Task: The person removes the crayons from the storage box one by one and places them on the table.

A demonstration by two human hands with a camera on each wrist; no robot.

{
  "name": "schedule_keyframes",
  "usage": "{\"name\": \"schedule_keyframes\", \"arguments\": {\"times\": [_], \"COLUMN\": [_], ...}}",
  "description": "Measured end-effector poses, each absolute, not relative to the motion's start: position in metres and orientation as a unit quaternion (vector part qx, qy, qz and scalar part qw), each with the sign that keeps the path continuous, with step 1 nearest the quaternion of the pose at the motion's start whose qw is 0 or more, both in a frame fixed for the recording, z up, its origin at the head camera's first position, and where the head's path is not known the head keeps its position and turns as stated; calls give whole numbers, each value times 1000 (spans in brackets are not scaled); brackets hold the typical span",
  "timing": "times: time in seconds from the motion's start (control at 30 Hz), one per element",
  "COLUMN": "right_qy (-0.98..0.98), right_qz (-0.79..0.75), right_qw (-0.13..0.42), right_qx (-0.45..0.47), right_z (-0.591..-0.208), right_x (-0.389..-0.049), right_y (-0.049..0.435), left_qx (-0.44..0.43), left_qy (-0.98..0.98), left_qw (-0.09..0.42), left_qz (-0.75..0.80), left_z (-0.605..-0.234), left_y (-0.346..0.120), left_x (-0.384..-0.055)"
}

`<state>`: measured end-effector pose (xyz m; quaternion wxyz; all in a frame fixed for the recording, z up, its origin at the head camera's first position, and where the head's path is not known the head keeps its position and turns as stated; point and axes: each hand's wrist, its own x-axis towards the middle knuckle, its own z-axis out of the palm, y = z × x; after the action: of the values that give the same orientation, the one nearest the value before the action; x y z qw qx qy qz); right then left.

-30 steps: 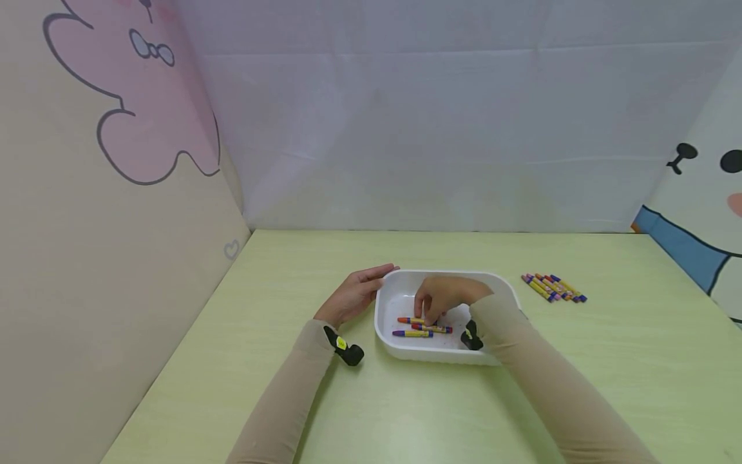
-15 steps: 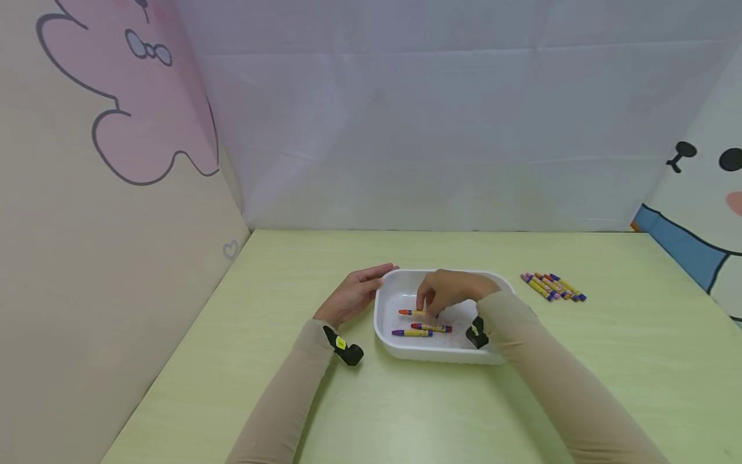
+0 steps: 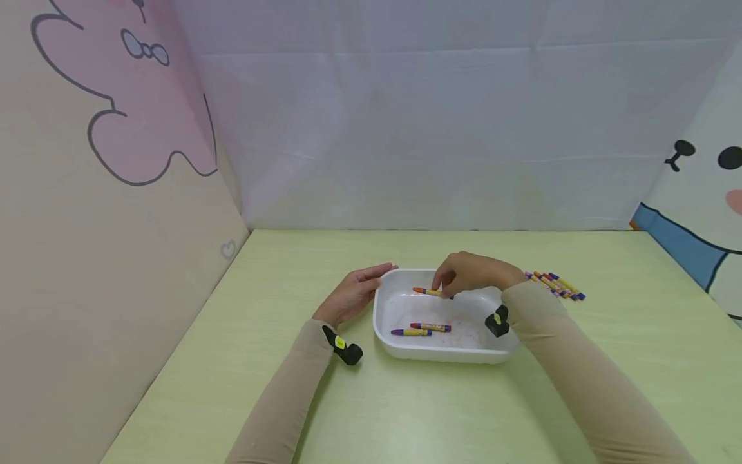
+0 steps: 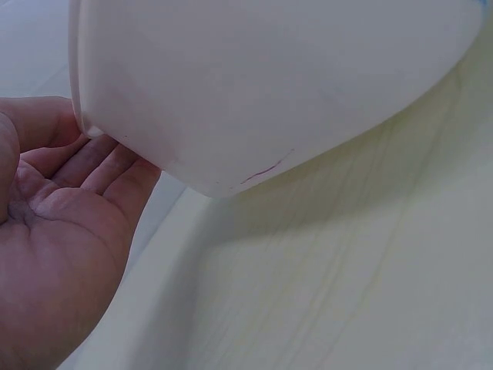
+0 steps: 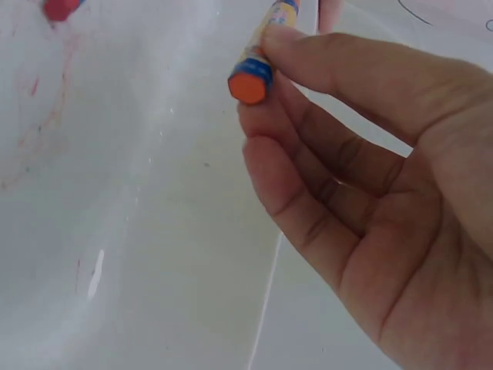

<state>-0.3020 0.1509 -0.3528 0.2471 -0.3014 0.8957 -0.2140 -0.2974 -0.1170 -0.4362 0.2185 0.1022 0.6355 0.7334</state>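
With thumb and fingertips, my right hand (image 3: 478, 270) pinches an orange crayon (image 3: 428, 292) above the far side of the white plastic tray (image 3: 458, 355). In the right wrist view the crayon's flat orange end (image 5: 249, 87) points toward the camera. At the tray's left far corner, my left hand (image 3: 352, 296) grips the rim; in the left wrist view its fingers (image 4: 115, 173) run partly behind the tray wall. A red crayon (image 3: 431, 327) and a purple crayon (image 3: 411, 332) lie side by side on the tray floor.
Several crayons (image 3: 559, 286) lie side by side on the table to the right of the tray, partly covered by the right arm. The pale green table (image 3: 301, 258) meets a white sheet (image 3: 440, 129) at the back and printed side panels left and right.
My right hand has lifted the orange crayon away from the other two and moved it back and to the right. The left hand stays at the tray's corner.
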Motion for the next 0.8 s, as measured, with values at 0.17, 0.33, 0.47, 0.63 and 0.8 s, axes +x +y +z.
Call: {"name": "schedule_keyframes", "arguments": {"times": [0.17, 0.33, 0.47, 0.63, 0.8], "right_qy": [903, 911, 914, 923, 933], "right_qz": [-214, -214, -216, -218, -235], "right_qw": [232, 224, 218, 196, 165], "right_qx": [-290, -273, -264, -249, -218], "right_z": [-349, -344, -340, -338, -336], "right_x": [-302, -302, -302, -302, -299], "right_y": [164, 178, 190, 208, 230], "left_qx": [105, 107, 107, 104, 100], "left_qy": [635, 634, 636, 633, 632], "left_qw": [219, 221, 221, 220, 221], "left_qz": [733, 734, 732, 735, 736], "left_z": [-436, -436, -436, -436, -437], "left_y": [-118, -120, -121, -122, -122], "left_x": [-297, -297, -297, -297, -298]}}
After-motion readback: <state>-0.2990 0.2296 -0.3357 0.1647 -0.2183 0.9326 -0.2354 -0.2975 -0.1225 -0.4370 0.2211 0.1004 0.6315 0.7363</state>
